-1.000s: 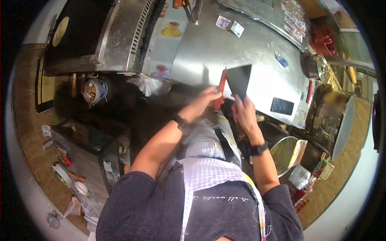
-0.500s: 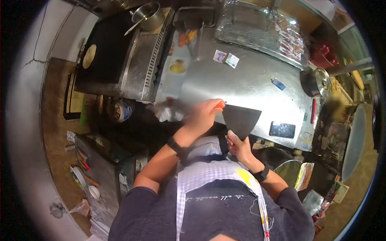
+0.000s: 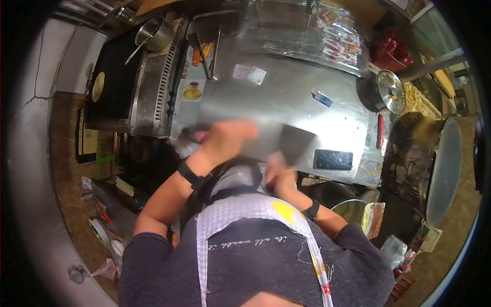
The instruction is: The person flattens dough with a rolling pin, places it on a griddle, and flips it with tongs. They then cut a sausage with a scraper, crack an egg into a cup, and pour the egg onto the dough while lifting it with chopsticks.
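Observation:
My left hand (image 3: 227, 140) is smeared by motion over the near edge of the steel counter (image 3: 245, 107); its fingers and anything in them cannot be made out. A small blurred red patch lies just left of it. On the right, my right hand (image 3: 281, 176) is closed on a wide, dark, flat scraper (image 3: 297, 143). The scraper's blade points away from my body, over the counter, left of a black phone (image 3: 332, 159). The two hands are apart.
A griddle (image 3: 115, 77) with a round flatbread (image 3: 98, 86) and a saucepan (image 3: 155, 35) stand at the left. Banknotes (image 3: 249, 73), a blue tag (image 3: 322, 98), a red object (image 3: 380, 131) and a lidded pot (image 3: 381, 92) are on the counter.
My left hand has moved left, away from the scraper; the orange-red handle seen in it earlier cannot be made out. My right hand still holds the scraper. The view has shifted.

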A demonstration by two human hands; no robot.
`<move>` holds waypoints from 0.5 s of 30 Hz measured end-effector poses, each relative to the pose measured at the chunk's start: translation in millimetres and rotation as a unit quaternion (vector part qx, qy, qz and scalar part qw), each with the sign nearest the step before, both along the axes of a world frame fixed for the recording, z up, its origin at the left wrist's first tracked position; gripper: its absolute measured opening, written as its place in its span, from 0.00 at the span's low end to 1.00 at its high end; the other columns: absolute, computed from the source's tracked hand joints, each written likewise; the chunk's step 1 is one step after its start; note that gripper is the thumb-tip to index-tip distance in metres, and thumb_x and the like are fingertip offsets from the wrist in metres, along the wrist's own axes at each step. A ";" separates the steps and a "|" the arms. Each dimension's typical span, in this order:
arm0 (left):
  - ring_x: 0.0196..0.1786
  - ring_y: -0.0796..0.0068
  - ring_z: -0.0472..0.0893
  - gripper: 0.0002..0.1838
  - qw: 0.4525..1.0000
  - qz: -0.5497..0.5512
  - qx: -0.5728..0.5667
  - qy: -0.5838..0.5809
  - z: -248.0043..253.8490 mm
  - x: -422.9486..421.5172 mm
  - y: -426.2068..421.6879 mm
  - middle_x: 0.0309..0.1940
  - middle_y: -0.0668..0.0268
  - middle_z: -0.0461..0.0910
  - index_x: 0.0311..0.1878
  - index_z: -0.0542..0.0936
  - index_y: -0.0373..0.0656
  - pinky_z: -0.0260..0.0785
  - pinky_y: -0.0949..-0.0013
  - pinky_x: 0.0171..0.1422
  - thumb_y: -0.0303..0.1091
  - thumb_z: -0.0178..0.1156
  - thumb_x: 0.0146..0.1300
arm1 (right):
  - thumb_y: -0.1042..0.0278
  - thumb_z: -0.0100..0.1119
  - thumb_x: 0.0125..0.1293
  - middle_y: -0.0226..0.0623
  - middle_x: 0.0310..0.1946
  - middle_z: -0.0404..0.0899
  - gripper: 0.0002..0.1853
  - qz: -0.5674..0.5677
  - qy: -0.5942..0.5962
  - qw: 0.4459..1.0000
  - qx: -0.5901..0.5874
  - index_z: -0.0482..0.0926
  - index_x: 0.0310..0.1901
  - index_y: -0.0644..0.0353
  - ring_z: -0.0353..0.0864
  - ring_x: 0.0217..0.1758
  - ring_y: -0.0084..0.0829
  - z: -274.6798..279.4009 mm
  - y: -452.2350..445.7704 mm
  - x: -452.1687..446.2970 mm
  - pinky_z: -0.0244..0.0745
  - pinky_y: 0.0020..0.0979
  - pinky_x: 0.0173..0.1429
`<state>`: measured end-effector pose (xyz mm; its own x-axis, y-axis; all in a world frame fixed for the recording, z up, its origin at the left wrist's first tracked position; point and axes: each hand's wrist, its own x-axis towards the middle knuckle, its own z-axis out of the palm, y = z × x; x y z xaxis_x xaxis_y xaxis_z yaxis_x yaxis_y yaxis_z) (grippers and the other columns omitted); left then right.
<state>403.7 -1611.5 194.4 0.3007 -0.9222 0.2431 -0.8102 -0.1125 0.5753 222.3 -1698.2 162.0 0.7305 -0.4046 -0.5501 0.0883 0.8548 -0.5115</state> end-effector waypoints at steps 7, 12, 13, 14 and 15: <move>0.36 0.73 0.80 0.17 0.966 0.136 0.200 0.089 -18.1 23.0 12.5 0.38 0.60 0.82 0.55 0.74 0.41 0.72 0.73 0.41 0.33 0.53 0.64 | 0.54 0.48 0.67 0.27 0.15 0.64 0.16 -0.143 0.224 0.948 -0.174 0.70 0.26 0.56 0.61 0.15 0.23 -50.8 -106.4 -26.1 0.56 0.24 0.21; 0.42 0.79 0.78 0.20 0.937 0.116 0.200 0.261 -53.7 22.6 -27.9 0.42 0.63 0.80 0.57 0.74 0.43 0.70 0.76 0.48 0.25 0.57 0.59 | 0.67 0.48 0.58 0.56 0.39 0.78 0.22 0.105 0.614 0.634 -0.459 0.67 0.55 0.63 0.77 0.45 0.56 -83.9 -210.1 -79.4 0.70 0.47 0.48; 0.45 0.78 0.78 0.22 0.933 0.107 0.188 0.287 -69.5 19.1 -30.5 0.43 0.64 0.79 0.57 0.73 0.43 0.70 0.76 0.51 0.24 0.58 0.58 | 0.68 0.49 0.57 0.57 0.39 0.78 0.24 0.071 0.648 0.567 -0.503 0.66 0.55 0.68 0.77 0.45 0.56 -99.4 -222.0 -90.7 0.70 0.48 0.49; 0.43 0.77 0.78 0.22 0.931 0.102 0.189 0.294 -89.4 16.7 -29.9 0.42 0.65 0.79 0.58 0.72 0.42 0.70 0.75 0.49 0.24 0.57 0.58 | 0.70 0.51 0.55 0.60 0.40 0.77 0.27 0.040 0.627 0.532 -0.567 0.64 0.56 0.75 0.76 0.45 0.55 -124.6 -233.4 -109.0 0.70 0.47 0.50; 0.37 0.80 0.78 0.21 0.916 0.107 0.185 0.340 -98.6 12.6 -34.0 0.41 0.67 0.79 0.59 0.71 0.42 0.70 0.77 0.41 0.27 0.56 0.61 | 0.70 0.53 0.53 0.63 0.42 0.75 0.30 0.035 0.591 0.552 -0.588 0.62 0.57 0.77 0.76 0.46 0.54 -149.9 -250.8 -125.4 0.70 0.46 0.50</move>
<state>416.3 -1645.5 95.8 0.4497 -0.8064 -0.3839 -0.2161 -0.5153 0.8293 96.9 -1948.9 12.2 0.1792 -0.9827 -0.0467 -0.9123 -0.1482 -0.3818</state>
